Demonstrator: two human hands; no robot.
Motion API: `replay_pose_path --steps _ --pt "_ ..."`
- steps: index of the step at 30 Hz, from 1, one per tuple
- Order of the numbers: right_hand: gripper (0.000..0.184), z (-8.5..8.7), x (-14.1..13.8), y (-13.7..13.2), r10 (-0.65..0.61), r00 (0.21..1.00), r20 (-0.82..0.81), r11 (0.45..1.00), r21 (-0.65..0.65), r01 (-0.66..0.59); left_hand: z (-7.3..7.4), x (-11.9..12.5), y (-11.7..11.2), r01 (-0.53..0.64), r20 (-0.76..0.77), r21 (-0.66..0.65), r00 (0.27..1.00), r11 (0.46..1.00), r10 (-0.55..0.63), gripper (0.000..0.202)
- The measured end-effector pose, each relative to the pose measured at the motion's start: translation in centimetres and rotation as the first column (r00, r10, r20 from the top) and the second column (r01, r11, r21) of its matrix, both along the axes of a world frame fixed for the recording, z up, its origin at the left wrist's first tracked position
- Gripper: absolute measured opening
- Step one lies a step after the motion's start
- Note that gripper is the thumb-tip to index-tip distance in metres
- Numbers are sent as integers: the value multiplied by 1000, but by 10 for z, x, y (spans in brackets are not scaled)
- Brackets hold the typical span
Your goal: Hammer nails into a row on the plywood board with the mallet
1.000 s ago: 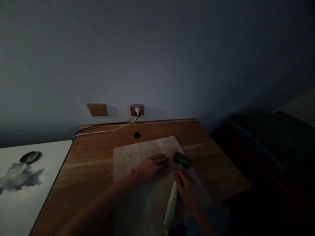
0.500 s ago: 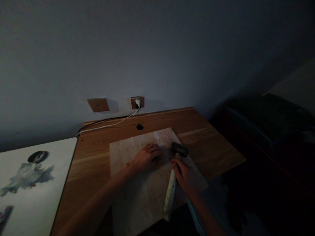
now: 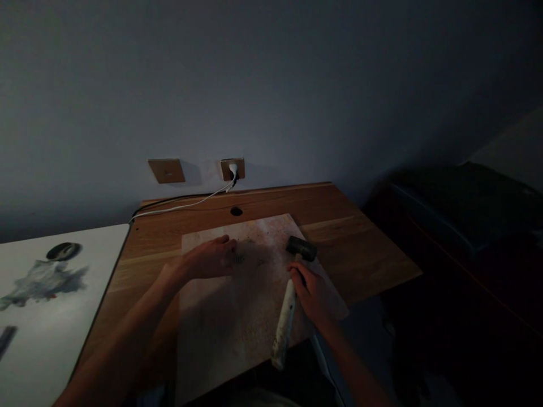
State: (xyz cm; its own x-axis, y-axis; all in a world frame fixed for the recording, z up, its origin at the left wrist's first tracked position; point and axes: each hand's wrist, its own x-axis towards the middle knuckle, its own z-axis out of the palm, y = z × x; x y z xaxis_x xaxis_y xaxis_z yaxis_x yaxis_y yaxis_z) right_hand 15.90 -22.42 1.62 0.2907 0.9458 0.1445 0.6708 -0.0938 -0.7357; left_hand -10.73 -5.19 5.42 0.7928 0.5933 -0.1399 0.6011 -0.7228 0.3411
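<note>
My right hand (image 3: 309, 291) is wrapped round the upper handle of a mallet (image 3: 302, 249) with a black head and a scuffed pale handle. The head lies over the right side of a worn, light board (image 3: 254, 316), and the handle slants down toward the near edge. Over the board's upper left part is my left hand (image 3: 211, 257), fingers curled inward; whatever they may pinch is hidden. Small dark bits (image 3: 260, 262), too small to name, lie on the board to the right of that hand.
The board rests on a wooden desk (image 3: 365, 243) with a round cable hole (image 3: 236, 211). Cables run along its back to a wall socket (image 3: 233, 169). At left, a white surface (image 3: 55, 350) carries a tape roll (image 3: 63, 251) and crumpled clear plastic (image 3: 44, 278).
My left hand has moved left from the middle of the board, uncovering small dark bits there. My right hand keeps its hold on the mallet. The view has shifted slightly.
</note>
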Motion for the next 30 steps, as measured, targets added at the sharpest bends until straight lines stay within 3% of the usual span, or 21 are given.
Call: replay_pose_path --steps 4,8,12,16,23,26,30 --pt "35 0 1 1 4 999 -42 1000 26 -3 3 4 -10 -24 -41 46 999 999 26 37" --pt "35 1 2 1 18 997 -74 999 46 -15 5 24 -6 -57 -34 164 997 985 64 51" --pt "35 1 2 1 38 994 -101 998 52 -33 7 51 4 -49 -99 202 993 978 70 32" --pt "36 0 3 1 48 992 -112 998 51 -43 9 68 0 -17 -154 191 987 981 47 31" --pt "35 1 5 1 65 991 -117 997 54 -60 21 56 -23 -50 -225 125 971 991 78 39" --pt "35 4 4 1 77 990 -115 996 50 -71 20 55 -32 -80 -239 109 966 991 104 44" --pt "33 7 4 0 75 992 -101 996 47 -70 16 66 -42 -35 -180 61 983 998 46 41"
